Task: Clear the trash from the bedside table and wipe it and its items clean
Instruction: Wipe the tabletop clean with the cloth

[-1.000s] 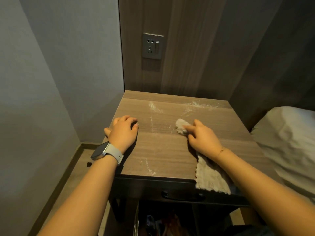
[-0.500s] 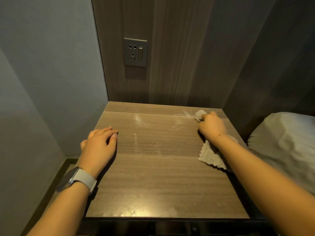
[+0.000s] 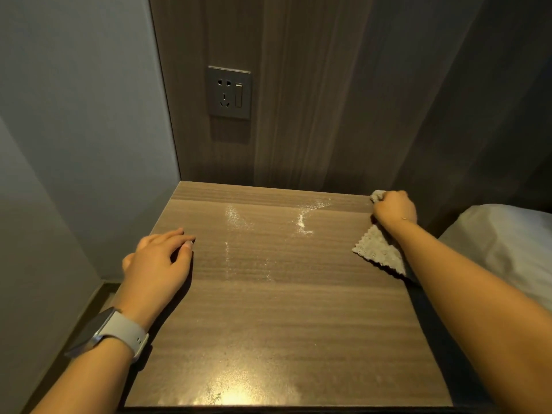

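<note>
A: What's the setting?

B: A wood-grain bedside table (image 3: pixel 286 309) fills the lower middle of the frame, set against a dark wood wall panel (image 3: pixel 313 100) with a grey wall (image 3: pixel 74 115) at left.

A: And the grip?

B: The right hand (image 3: pixel 395 208), at the table's far right corner, is clenched round a bunched grey cloth (image 3: pixel 379 252). One end pokes out past the knuckles; the scalloped rest trails under the wrist along the right edge.

A: The other hand?

B: The left hand (image 3: pixel 158 264) rests flat near the left edge, fingers relaxed, holding nothing. A watch (image 3: pixel 110 333) sits on that wrist.

A: Anything between them?

B: Streaks of white powder (image 3: pixel 303 221) lie across the far middle of the top, apart from both hands.

A: Around it?

B: A wall socket (image 3: pixel 229 91) in the upper centre, and a pale pillow (image 3: pixel 507 249) at the right edge, just beside the table.
</note>
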Action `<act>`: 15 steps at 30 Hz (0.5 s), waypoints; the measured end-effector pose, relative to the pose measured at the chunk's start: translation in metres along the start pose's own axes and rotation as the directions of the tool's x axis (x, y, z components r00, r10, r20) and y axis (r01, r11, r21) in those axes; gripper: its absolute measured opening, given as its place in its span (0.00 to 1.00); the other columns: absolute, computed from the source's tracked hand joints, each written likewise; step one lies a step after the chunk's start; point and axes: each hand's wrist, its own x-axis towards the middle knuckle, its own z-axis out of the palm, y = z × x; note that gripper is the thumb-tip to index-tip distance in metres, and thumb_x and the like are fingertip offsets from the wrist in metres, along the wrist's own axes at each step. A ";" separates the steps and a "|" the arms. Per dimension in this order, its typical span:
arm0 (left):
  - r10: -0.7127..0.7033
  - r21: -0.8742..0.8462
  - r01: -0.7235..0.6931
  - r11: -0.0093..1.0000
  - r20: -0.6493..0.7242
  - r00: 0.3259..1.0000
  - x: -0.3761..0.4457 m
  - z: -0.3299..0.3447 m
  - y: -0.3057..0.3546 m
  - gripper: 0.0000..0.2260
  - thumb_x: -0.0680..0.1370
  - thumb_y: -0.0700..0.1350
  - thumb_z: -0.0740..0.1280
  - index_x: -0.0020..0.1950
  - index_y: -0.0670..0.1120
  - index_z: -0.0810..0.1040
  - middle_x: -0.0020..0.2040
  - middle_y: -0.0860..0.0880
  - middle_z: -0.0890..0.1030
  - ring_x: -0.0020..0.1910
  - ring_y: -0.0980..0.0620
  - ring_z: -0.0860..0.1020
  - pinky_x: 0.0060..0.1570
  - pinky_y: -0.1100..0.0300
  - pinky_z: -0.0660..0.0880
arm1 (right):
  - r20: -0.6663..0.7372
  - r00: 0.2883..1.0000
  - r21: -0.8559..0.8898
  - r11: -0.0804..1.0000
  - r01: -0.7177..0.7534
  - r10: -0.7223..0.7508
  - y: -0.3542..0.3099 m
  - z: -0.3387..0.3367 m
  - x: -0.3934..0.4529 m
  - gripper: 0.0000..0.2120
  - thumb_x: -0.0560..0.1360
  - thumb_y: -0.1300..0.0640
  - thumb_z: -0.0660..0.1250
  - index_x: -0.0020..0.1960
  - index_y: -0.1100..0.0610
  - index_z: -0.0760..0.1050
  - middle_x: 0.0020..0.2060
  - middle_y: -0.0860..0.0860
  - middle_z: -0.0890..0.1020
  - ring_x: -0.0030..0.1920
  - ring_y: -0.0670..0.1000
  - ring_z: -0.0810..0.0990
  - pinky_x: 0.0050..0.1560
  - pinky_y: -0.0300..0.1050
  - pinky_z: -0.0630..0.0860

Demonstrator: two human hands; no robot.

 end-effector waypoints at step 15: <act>-0.007 0.054 0.006 0.999 0.021 1.000 0.002 -0.001 0.001 0.15 0.79 0.54 0.60 0.65 0.58 0.75 0.70 0.58 0.71 0.71 0.51 0.62 0.66 0.43 0.60 | 0.042 0.991 0.151 0.982 0.116 -0.123 -0.007 -0.011 -0.001 0.13 0.76 0.59 0.60 0.56 0.55 0.80 0.50 0.59 0.80 0.50 0.61 0.79 0.49 0.49 0.74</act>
